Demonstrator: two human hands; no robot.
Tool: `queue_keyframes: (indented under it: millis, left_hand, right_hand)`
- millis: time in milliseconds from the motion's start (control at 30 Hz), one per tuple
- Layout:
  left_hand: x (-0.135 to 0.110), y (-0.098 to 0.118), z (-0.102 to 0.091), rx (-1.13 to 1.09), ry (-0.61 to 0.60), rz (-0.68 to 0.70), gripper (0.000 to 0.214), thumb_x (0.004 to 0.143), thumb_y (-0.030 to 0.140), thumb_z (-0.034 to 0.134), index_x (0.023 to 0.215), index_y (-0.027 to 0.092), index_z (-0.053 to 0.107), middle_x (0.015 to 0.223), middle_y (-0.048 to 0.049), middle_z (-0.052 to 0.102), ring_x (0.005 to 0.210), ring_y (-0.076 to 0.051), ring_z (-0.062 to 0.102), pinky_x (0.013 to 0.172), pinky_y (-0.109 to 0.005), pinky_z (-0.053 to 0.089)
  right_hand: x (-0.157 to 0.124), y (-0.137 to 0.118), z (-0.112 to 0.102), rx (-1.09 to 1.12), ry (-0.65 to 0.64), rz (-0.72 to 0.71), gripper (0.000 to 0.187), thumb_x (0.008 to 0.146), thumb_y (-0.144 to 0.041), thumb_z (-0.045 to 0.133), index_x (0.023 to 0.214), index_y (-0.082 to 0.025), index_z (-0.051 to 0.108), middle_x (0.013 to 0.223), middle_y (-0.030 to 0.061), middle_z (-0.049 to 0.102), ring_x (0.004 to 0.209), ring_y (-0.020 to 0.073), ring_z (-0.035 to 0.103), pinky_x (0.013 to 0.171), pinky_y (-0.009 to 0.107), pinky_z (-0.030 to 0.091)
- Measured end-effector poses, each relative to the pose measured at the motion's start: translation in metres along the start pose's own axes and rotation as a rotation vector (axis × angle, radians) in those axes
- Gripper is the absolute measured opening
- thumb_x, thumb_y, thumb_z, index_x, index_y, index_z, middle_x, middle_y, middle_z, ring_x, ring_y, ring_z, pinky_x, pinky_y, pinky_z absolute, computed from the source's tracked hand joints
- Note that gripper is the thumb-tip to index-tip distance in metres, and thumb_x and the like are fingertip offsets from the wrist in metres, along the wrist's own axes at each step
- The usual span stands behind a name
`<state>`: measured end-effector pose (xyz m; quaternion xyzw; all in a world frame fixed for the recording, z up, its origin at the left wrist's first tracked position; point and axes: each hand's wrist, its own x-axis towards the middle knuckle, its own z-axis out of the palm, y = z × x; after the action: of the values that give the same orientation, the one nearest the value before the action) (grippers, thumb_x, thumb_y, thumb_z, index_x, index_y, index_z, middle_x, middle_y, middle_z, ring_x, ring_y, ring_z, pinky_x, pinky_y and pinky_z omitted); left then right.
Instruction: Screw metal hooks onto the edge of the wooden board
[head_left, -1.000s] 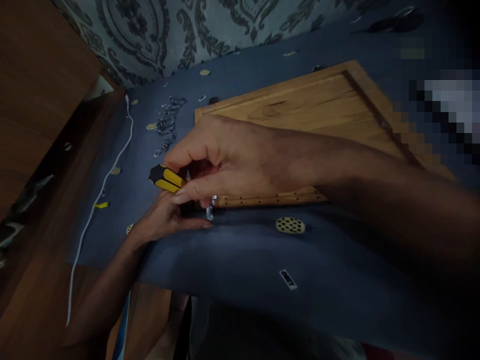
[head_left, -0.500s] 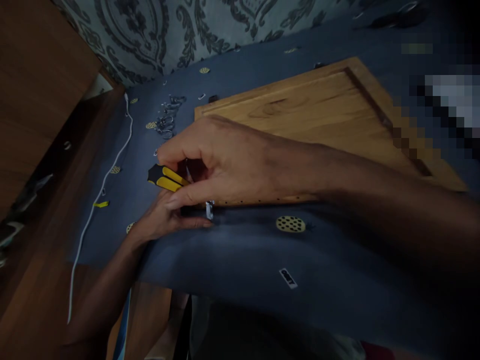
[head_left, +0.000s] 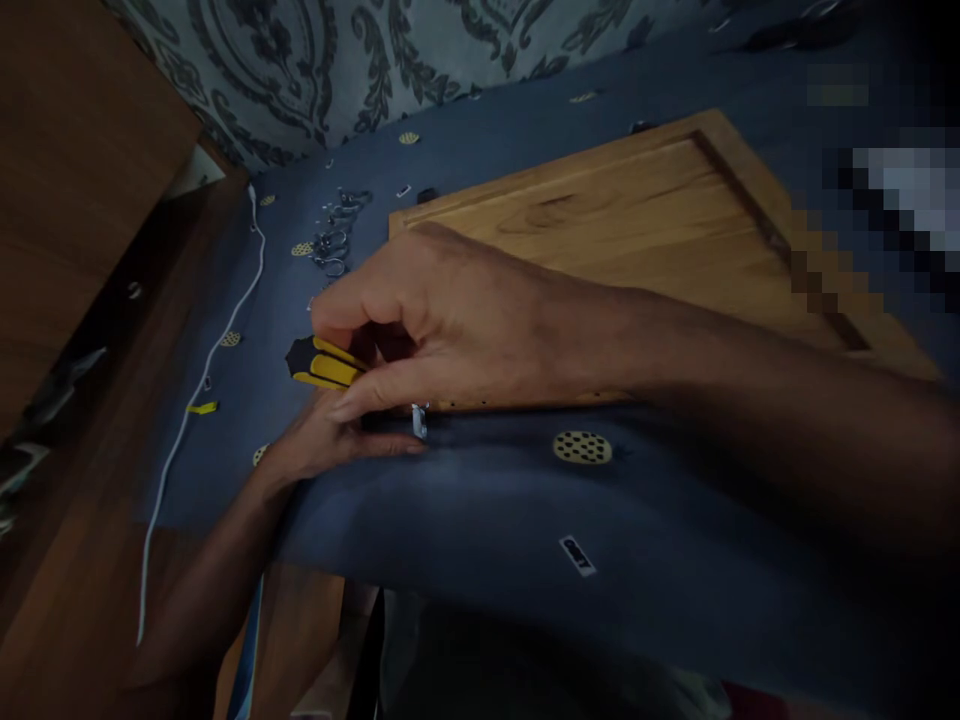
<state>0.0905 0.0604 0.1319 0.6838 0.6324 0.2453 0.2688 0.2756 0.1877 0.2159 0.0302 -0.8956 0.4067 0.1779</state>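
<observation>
A screwdriver with a black-and-yellow handle (head_left: 326, 364) is gripped in my right hand (head_left: 450, 320), its butt pointing left and its tip hidden behind my fingers. Below and partly behind it, my left hand (head_left: 330, 435) is at the near left corner of the wooden board (head_left: 600, 220). A small shiny metal piece (head_left: 419, 421) shows at the board's near edge, just above my left thumb tip, and appears pinched there; its exact kind is unclear. The other left fingers are hidden by my right hand. Several small dark holes line the board's near edge.
Several small wire-like metal pieces (head_left: 331, 245) lie left of the board on the blue patterned cloth (head_left: 480, 520). A white cord (head_left: 202, 385) with a yellow tag (head_left: 202, 408) runs down the left side. A dark-handled object (head_left: 802, 30) lies at the far right.
The screwdriver handle has shifted slightly left and turned in my right hand. My left hand and the metal piece stay almost in place.
</observation>
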Motion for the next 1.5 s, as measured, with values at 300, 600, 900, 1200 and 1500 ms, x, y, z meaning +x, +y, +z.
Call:
queue_keyframes:
  millis: [300,600,900,1200,1500]
  left_hand:
    - [0.003,0.01,-0.001,-0.034,-0.021,-0.043,0.067,0.073,0.07,0.082,0.117,0.021,0.072,0.11,-0.0074,0.075,0.125,-0.035,0.066,0.117,-0.054,0.05]
    - [0.003,0.009,0.001,-0.044,-0.022,-0.031,0.067,0.075,0.069,0.081,0.12,0.02,0.072,0.117,-0.0078,0.075,0.125,-0.034,0.067,0.119,-0.052,0.05]
    - [0.003,0.012,0.003,-0.099,-0.042,-0.029,0.068,0.079,0.07,0.077,0.123,0.018,0.07,0.116,-0.0084,0.076,0.123,-0.033,0.068,0.112,-0.051,0.055]
    - [0.002,0.005,0.0,-0.015,0.009,-0.003,0.073,0.073,0.073,0.081,0.119,0.018,0.072,0.121,-0.0103,0.074,0.125,-0.035,0.065,0.119,-0.053,0.047]
    - [0.001,0.002,0.0,-0.024,-0.018,0.018,0.058,0.076,0.072,0.079,0.099,0.018,0.073,0.098,-0.0053,0.074,0.099,-0.027,0.07,0.097,-0.041,0.059]
  right_hand:
    - [0.001,0.001,0.008,-0.056,0.085,-0.016,0.054,0.091,-0.016,0.077,0.065,-0.024,0.031,0.068,-0.0107,0.031,0.059,0.0058,0.036,0.055,0.024,0.032]
    - [0.001,0.0,0.011,-0.078,0.092,-0.029,0.056,0.09,-0.015,0.078,0.065,-0.025,0.029,0.069,-0.0103,0.034,0.061,0.0066,0.037,0.058,0.025,0.032]
    - [0.003,-0.002,0.015,-0.157,0.135,0.068,0.056,0.092,-0.02,0.078,0.069,-0.026,0.028,0.07,-0.0103,0.037,0.065,0.009,0.041,0.061,0.027,0.028]
    - [-0.004,0.001,-0.003,0.036,-0.092,0.04,0.03,0.098,-0.017,0.07,0.072,-0.015,0.056,0.066,-0.012,0.047,0.061,0.0033,0.045,0.06,0.021,0.034]
    - [-0.006,0.004,-0.002,-0.112,0.005,-0.012,0.027,0.097,-0.023,0.074,0.074,-0.013,0.064,0.07,-0.0106,0.049,0.062,0.0035,0.044,0.063,0.02,0.034]
